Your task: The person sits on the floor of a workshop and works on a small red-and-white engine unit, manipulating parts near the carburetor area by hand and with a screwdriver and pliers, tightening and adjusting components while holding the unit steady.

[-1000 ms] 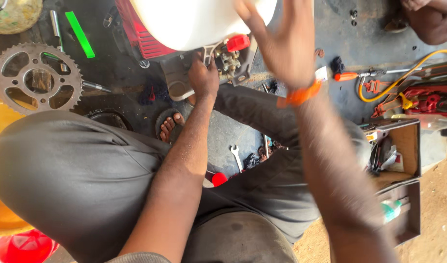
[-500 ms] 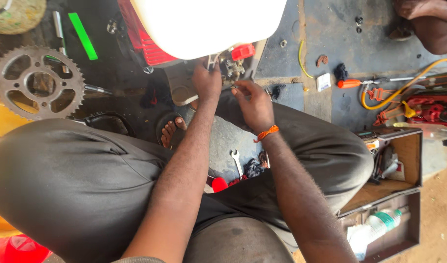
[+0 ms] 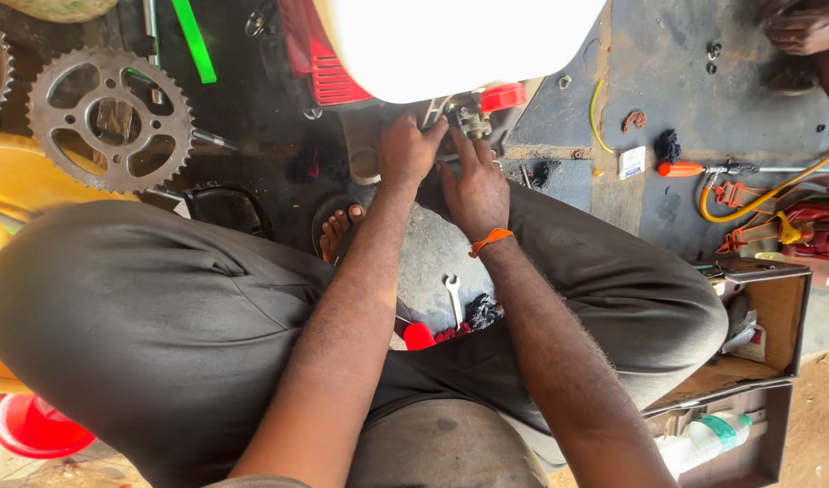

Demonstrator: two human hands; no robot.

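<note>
A small engine unit with a white tank [image 3: 451, 41] and red housing [image 3: 320, 63] stands on the dark floor in front of me. My left hand [image 3: 407, 149] rests on its metal carburettor part [image 3: 464, 117] beside a red lever [image 3: 503, 96], fingers curled on the fittings. My right hand [image 3: 473, 185], with an orange wristband, touches the same metal part from below, fingers pointing up. What the fingers pinch is hidden. I squat with both knees wide in dark trousers.
A large steel sprocket [image 3: 107, 117] lies at the left by a green strip [image 3: 195, 41]. A spanner [image 3: 453, 298] and a red cap [image 3: 419, 336] lie between my legs. At the right are an open tool box [image 3: 758, 316], a yellow hose [image 3: 767, 190] and another person's foot [image 3: 803, 32].
My right hand came down from in front of the camera to the engine's metal part beside my left hand. The view moved closer to the engine.
</note>
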